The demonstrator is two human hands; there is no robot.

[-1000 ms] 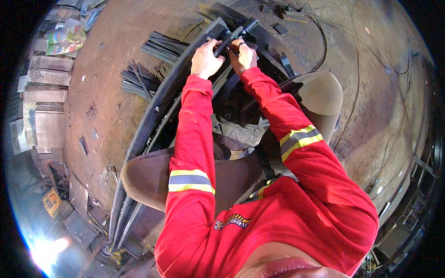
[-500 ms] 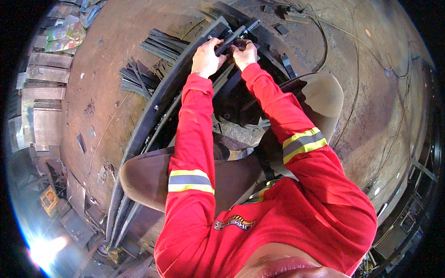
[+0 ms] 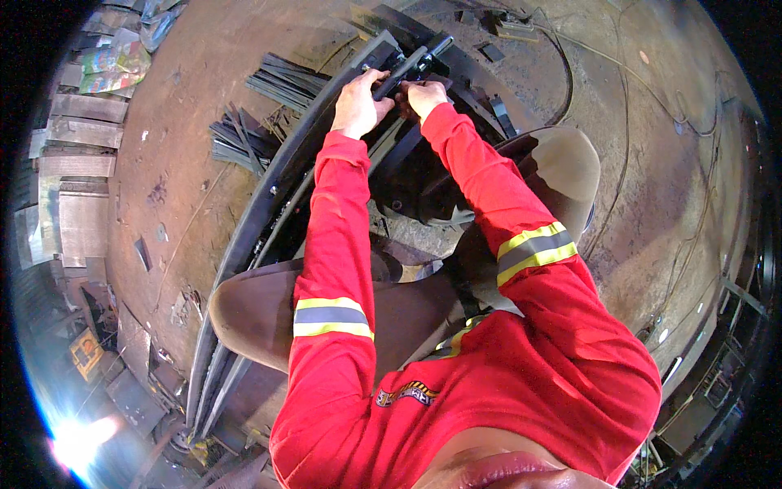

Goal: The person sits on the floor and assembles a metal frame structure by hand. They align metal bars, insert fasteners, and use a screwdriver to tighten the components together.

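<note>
Lying top left: green-yellow packages

1. Top: red long-sleeve work shirt, loose fit.
2. Each upper sleeve has a reflective band: grey strip edged in yellow.
3. Small embroidered chest emblem, yellow and dark.
4. Trousers: brown, dusty at the knees.
5. Left hand and right hand bare, no gloves.

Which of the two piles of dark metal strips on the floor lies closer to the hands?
The upper pile, beside the left hand; the other pile lies lower left, farther off.
</note>
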